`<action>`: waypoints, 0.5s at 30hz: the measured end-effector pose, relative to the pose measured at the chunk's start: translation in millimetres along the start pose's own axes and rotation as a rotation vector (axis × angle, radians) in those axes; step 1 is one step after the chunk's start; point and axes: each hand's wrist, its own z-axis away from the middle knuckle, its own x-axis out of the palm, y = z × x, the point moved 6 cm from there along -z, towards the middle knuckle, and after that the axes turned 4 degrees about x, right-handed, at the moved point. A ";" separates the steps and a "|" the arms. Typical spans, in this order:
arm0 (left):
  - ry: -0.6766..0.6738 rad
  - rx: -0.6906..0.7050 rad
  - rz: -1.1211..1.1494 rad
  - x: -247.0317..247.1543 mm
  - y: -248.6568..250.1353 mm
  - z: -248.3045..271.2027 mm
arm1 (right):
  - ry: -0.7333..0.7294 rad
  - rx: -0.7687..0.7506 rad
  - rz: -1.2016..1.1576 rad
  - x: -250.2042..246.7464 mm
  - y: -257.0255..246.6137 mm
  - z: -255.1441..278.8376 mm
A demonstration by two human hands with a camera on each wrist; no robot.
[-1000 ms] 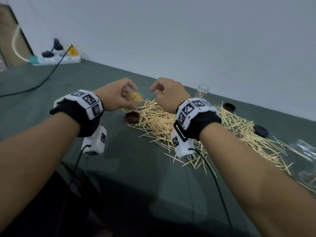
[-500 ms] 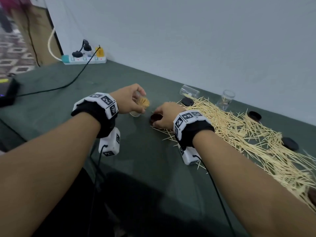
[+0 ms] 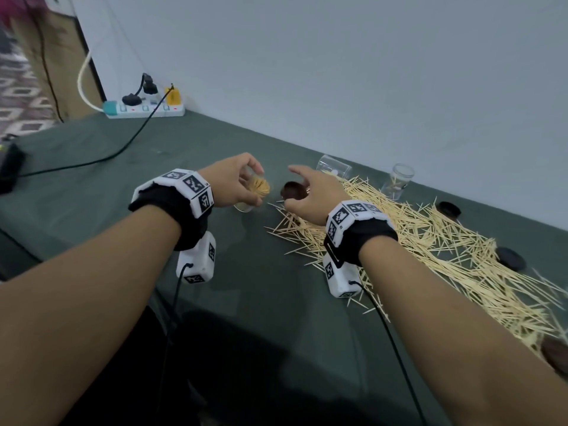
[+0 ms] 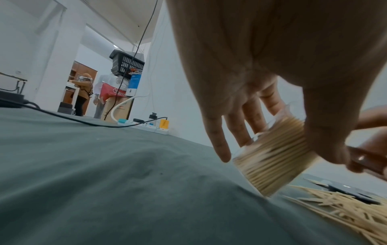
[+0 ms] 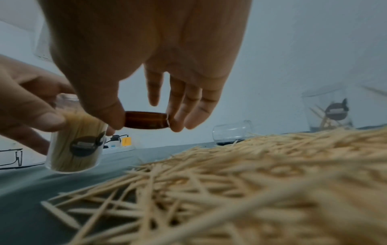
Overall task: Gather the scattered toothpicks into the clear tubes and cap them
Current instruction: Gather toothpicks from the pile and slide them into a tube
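My left hand [image 3: 238,182] grips a clear tube [image 3: 256,192] packed full of toothpicks, tilted with its base on the green cloth; the tube [image 4: 274,154] shows between thumb and fingers in the left wrist view. My right hand [image 3: 307,195] pinches a dark brown cap [image 3: 293,191] between thumb and fingers, held in the air just right of the tube's mouth; the cap [image 5: 146,122] and the full tube [image 5: 76,142] show in the right wrist view. A wide heap of loose toothpicks [image 3: 430,241] lies under and right of my right wrist.
An empty clear tube [image 3: 333,169] lies on its side behind the heap, and another tube [image 3: 399,181] stands upright with few toothpicks. Dark caps [image 3: 449,209] [image 3: 511,259] lie by the heap. A power strip [image 3: 144,110] and black cable [image 3: 92,161] sit far left.
My right hand has lifted the brown cap off the cloth and brought it up beside the tube's mouth. The left hand keeps holding the full tube.
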 end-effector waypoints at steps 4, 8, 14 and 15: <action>-0.025 0.021 -0.024 11.2 14.8 -5.6 | 0.053 0.032 -0.061 -18.6 22.6 9.5; -0.073 0.052 -0.068 29.5 36.1 -11.5 | 0.124 0.115 -0.152 -45.5 53.8 26.9; -0.120 0.118 -0.040 63.9 81.2 -20.8 | 0.256 0.167 -0.344 -83.8 94.9 63.6; -0.128 0.131 -0.021 71.1 90.5 -21.4 | 0.269 0.171 -0.372 -88.8 100.1 70.4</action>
